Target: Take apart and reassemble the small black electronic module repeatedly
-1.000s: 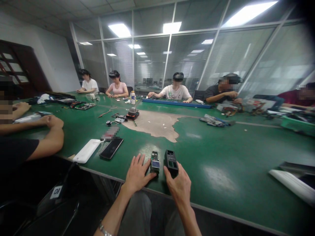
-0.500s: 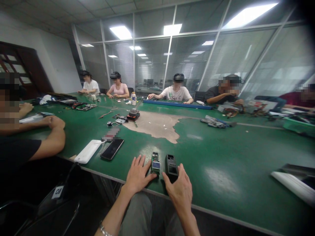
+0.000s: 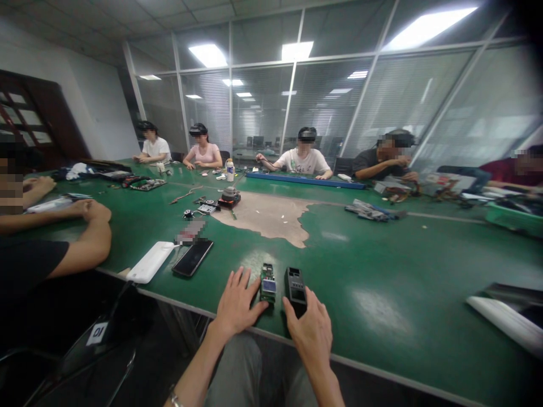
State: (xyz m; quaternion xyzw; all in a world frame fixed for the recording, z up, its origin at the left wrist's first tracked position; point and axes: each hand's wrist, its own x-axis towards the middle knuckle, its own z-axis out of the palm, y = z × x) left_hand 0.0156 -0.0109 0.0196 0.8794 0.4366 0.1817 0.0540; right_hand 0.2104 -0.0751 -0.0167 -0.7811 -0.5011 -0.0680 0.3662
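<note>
The left hand (image 3: 237,302) is resting on the bench (image 3: 403,271) with spread fingers, just beside a small circuit board (image 3: 268,284), and the right hand (image 3: 311,333) is touching the lower end of a black case (image 3: 296,291) with loosely open fingers, not pinching. Both things are lying near the edge, so a careless push could be sending them onto the floor.

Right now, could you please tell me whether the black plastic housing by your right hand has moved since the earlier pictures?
Yes: the black plastic housing has shifted toward you, judged against the green circuit board beside it.
</note>
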